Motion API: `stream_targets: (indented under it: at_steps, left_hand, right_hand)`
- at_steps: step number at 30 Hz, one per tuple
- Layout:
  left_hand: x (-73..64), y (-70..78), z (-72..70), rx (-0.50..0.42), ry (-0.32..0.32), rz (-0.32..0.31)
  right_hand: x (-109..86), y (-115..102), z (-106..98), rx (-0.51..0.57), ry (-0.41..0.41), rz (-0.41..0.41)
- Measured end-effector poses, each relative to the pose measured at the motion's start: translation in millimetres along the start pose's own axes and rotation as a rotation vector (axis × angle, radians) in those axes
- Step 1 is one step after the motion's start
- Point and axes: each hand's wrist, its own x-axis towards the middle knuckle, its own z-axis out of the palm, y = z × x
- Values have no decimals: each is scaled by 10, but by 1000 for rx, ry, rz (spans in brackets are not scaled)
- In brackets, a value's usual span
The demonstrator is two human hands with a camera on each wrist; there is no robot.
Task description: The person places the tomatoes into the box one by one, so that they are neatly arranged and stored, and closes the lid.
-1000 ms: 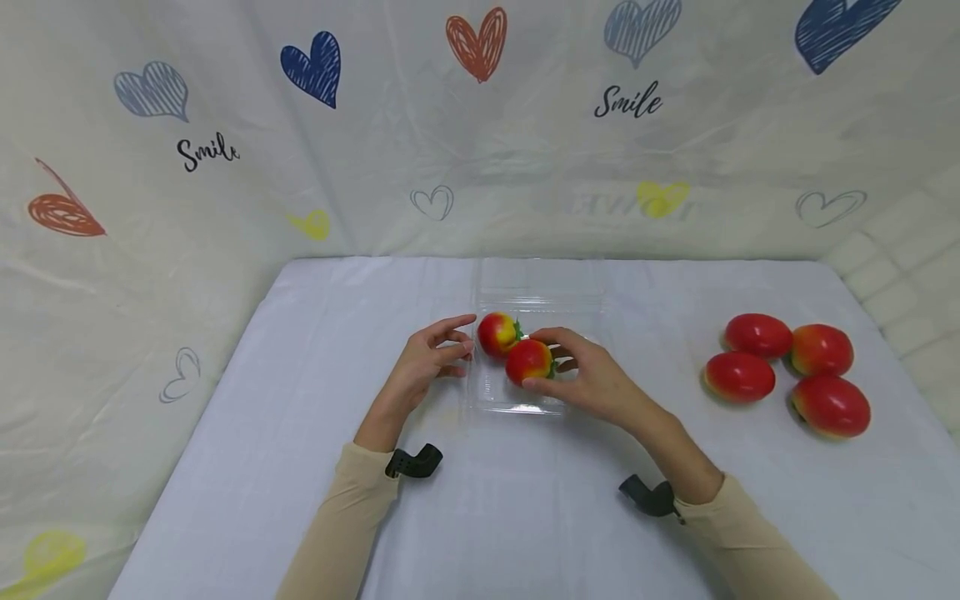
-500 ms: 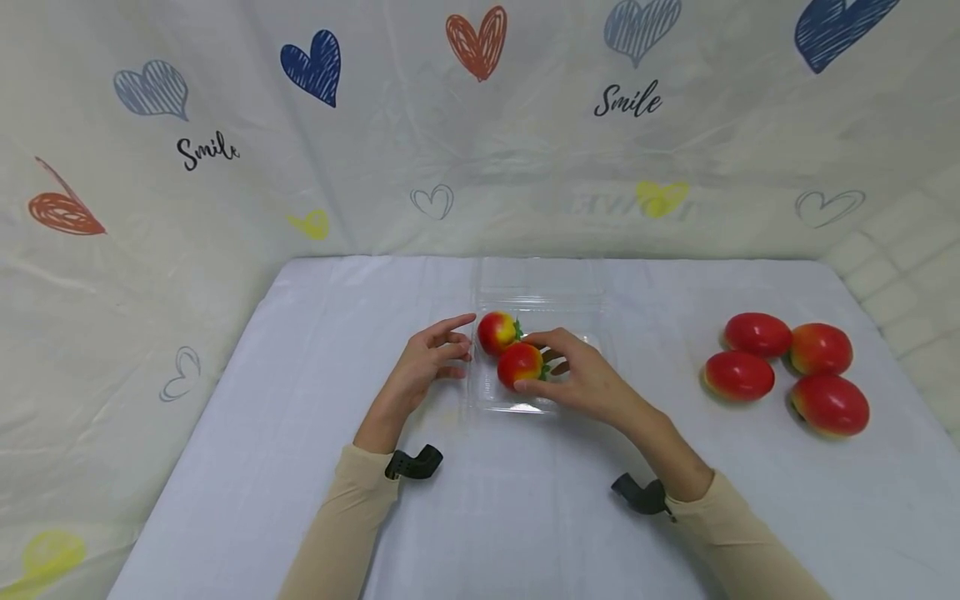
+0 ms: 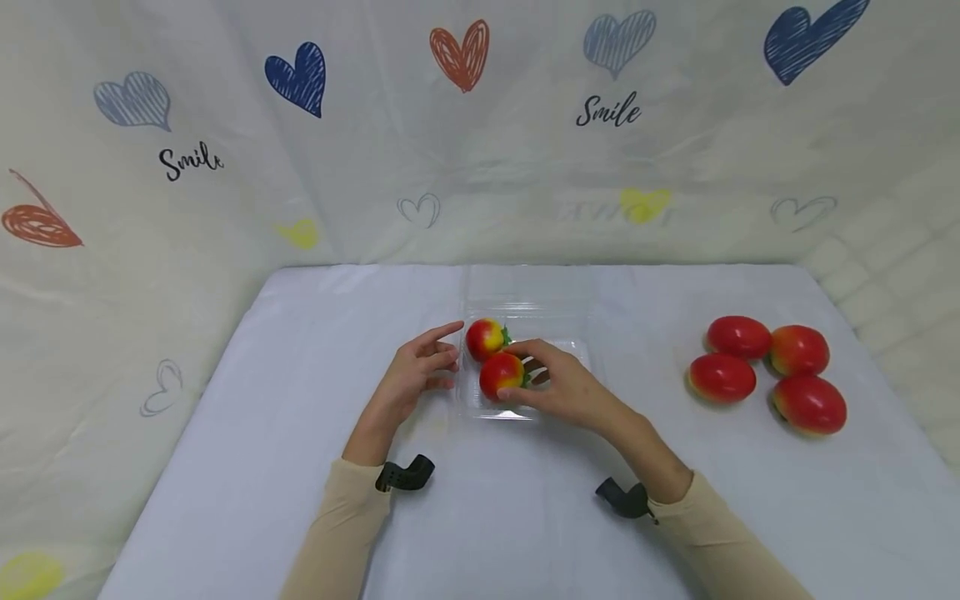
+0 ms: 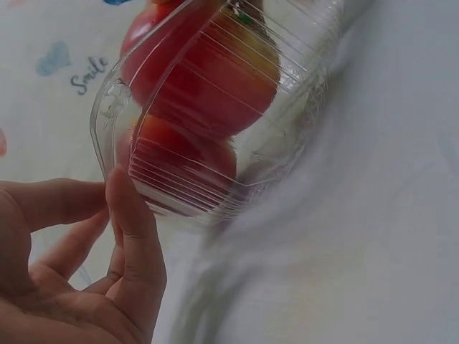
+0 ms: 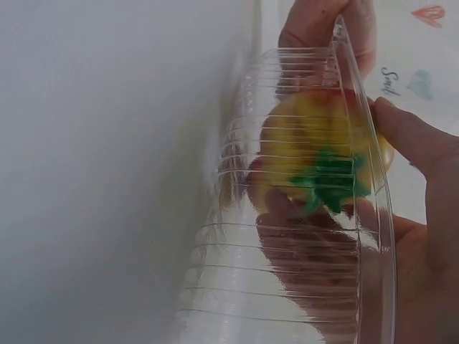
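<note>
A clear plastic clamshell container lies with its lid open towards the back. In it are two tomatoes with green leafy tops, side by side. My right hand holds the nearer tomato, thumb in front and fingers behind. The farther tomato sits at the container's left side. At that left edge is my left hand; in the left wrist view its thumb and fingertips pinch the rim. Seen through the clear wall in the right wrist view, the held tomato's green top faces the right fingers.
Several more red tomatoes lie in a loose group on the right of the white-covered table. A patterned cloth hangs behind the table. Each wrist wears a black camera mount.
My right hand has moved the held tomato a little left and nearer to me inside the container. My left hand stays at the rim. The head view has shifted slightly.
</note>
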Motion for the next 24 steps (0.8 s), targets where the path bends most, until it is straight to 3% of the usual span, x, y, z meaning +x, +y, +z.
stream_targets:
  at_steps: [12, 24]
  left_hand:
    - [-7, -9, 12, -7, 10, -5]
    - [-35, 21, 30, -29, 33, -37]
  right_hand:
    - [16, -36, 16, -21, 1, 24]
    - [28, -49, 29, -15, -6, -5]
